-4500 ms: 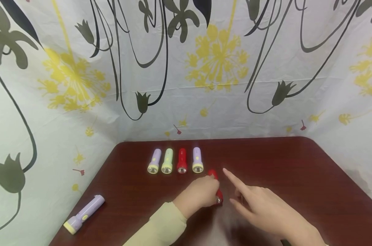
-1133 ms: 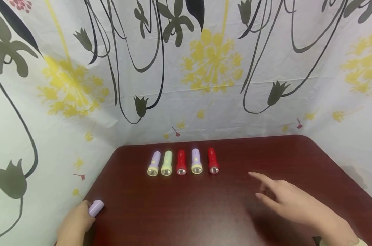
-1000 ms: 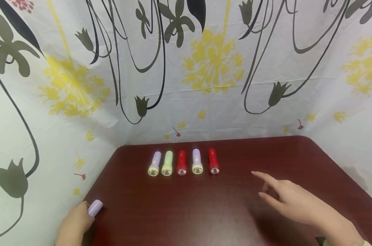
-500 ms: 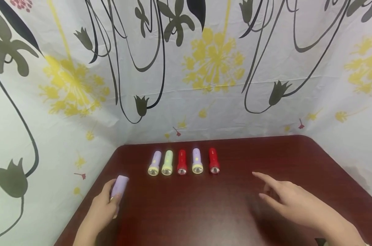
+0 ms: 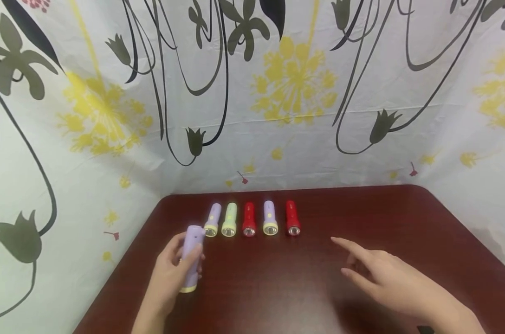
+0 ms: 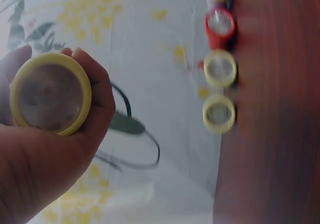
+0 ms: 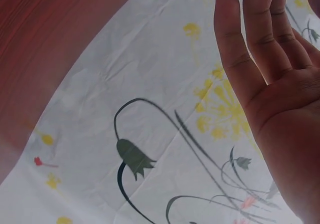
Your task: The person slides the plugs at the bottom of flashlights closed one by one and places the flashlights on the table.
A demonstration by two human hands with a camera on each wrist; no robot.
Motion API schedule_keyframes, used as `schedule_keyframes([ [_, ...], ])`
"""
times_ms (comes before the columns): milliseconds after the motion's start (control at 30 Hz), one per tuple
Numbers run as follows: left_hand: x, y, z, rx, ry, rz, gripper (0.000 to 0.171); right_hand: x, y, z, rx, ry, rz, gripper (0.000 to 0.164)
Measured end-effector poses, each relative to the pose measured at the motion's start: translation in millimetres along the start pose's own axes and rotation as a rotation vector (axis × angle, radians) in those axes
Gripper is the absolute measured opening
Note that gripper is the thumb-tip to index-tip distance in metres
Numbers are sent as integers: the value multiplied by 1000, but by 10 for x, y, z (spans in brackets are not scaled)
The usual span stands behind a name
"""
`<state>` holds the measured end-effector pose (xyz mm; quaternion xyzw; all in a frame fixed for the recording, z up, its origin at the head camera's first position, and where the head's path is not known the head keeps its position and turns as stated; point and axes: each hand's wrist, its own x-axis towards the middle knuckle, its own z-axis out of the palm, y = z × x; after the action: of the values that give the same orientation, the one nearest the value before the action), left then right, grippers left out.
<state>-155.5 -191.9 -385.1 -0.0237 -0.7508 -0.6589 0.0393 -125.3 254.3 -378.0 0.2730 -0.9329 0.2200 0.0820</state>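
My left hand [image 5: 166,273] grips a purple flashlight [image 5: 192,241] above the table, its yellow-rimmed head pointing down. In the left wrist view, the fingers curl round this flashlight's body behind its round lens [image 6: 47,91]. Beyond it on the table lies a row with lenses facing me: a purple flashlight [image 5: 215,213], a light green flashlight [image 5: 231,213], a red flashlight [image 5: 249,214], another purple flashlight [image 5: 269,212] and another red flashlight [image 5: 292,213]. My right hand [image 5: 386,278] hovers over the right side, index finger extended, holding nothing; its palm [image 7: 285,103] shows in the right wrist view.
The dark red-brown table [image 5: 361,213] has rounded far corners. A white sheet [image 5: 236,111] with flower prints hangs behind it and along both sides. A small dark object [image 5: 425,330] shows at the bottom edge by the right wrist.
A red flashlight was set down at the row's right end by the left hand. That hand then lifted the purple flashlight from the table's left side and carried it right, tilting it upright.
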Motion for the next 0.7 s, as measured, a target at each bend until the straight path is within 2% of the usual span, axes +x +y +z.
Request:
schedule_keyframes([
  [233, 22, 107, 350, -32, -132, 94, 41, 60, -141, 20, 25, -3, -8, 65],
  [433, 60, 161, 552, 18, -237, 160, 44, 195, -256, 17, 9, 20, -54, 72],
  [567, 60, 167, 663, 38, -315, 195, 44, 321, -341, 5, 24, 42, -103, 80],
  [700, 40, 154, 760, 57, -358, 235, 44, 417, -430, 18, 27, 72, -209, 83],
])
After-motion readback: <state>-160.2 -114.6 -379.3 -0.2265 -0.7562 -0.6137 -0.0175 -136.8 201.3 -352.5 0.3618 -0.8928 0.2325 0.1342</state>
